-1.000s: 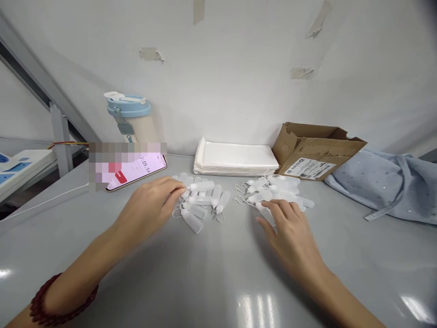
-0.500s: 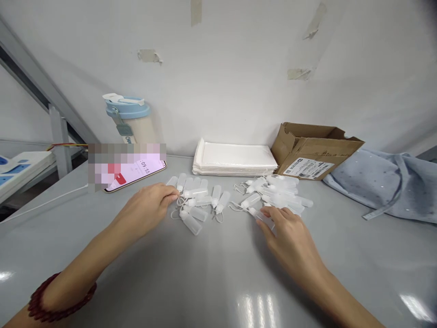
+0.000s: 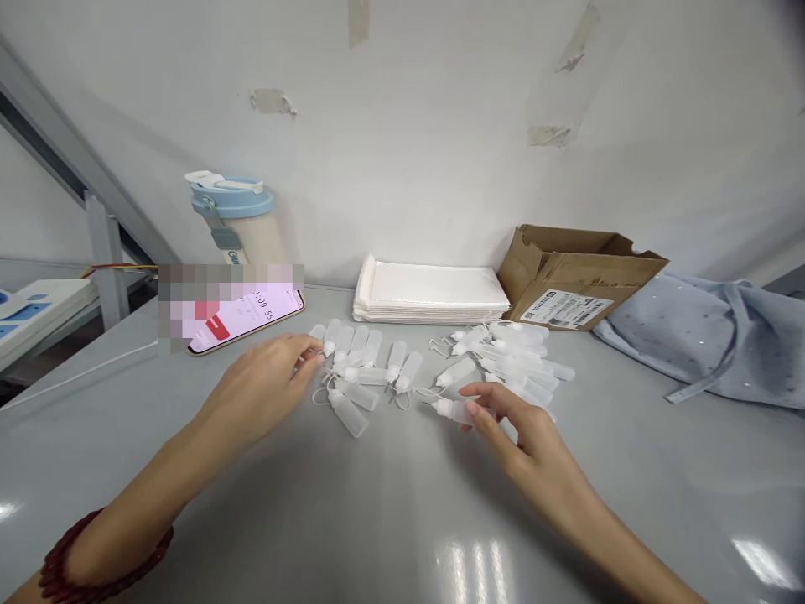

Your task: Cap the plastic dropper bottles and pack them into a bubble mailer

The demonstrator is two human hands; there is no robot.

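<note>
My right hand pinches a small translucent squeeze bottle between thumb and fingers, its white neck and thin tip pointing left. A pile of similar bottles lies just behind this hand; their thin white cords trail leftward. My left hand hovers at the left edge of another loose group of bottles. Its thumb and index finger are slightly apart beside the bottle necks, with nothing visible between them. Several bottles in this group lie side by side, and white loops hang from their necks.
Behind the bottles lies a stack of white padded envelopes. An open cardboard box and a grey-blue cloth are at right. At left are a phone, a blue-lidded cup and a white power strip.
My right hand has drawn a bottle leftward, away from the pile. My left fingers have come off a bottle in the left group, which now lies farther back among the others.
</note>
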